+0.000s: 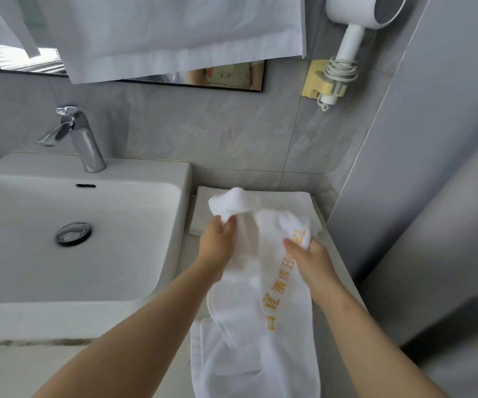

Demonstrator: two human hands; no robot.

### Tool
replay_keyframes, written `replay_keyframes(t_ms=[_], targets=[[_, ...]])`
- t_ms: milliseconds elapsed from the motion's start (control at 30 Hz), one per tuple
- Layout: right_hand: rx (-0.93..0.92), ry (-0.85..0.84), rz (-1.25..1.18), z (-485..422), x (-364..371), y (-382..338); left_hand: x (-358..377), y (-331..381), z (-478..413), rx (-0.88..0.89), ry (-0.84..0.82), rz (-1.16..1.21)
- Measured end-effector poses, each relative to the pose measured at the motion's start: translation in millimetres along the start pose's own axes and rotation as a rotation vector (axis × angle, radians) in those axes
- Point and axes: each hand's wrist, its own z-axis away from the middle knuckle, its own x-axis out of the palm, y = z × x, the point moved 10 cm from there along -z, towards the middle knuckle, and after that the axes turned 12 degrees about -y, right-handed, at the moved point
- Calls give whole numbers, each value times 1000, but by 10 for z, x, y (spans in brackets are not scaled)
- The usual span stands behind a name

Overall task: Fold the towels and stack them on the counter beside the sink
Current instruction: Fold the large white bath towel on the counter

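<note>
**Q:** Forearms filled the bottom of the head view, but what hung between them?

**A:** A white towel (pixel 260 297) with gold lettering. Its upper end was over the counter (pixel 185 254) beside the sink (pixel 117 170), and its lower end trailed past the counter's front. The left hand (pixel 217 242) pinched a bunched corner. The right hand (pixel 309 259) gripped the edge by the lettering, thumb on top.

**Q:** What looked risky?

**A:** The corners weren't matched, so I judged the fold could come out crooked. The trailing end might have dragged the cloth off the counter. A folded towel (pixel 203 214) already lay flat beneath the hands, and a careless sweep could have rumpled it or pushed it toward the basin.

**Q:** And the basin?

**A:** It held only its drain plug (pixel 73 234), and I could see no water. No towel lay in it.
</note>
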Motion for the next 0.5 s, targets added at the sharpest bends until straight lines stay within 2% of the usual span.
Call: replay_keyframes(t_ms=[67, 200, 400, 500], targets=[[-54, 35, -92, -17, -89, -146, -178, 162, -35, 19, 75, 55], [-99, 51, -167, -73, -257, -274, -477, 370, -133, 16, 126, 165], [24, 139, -210, -155, -520, 79, -760, 134, -149, -86, 269, 134], [155, 136, -177, -161, -471, 540, -446, -263, -112, -179, 126, 108]])
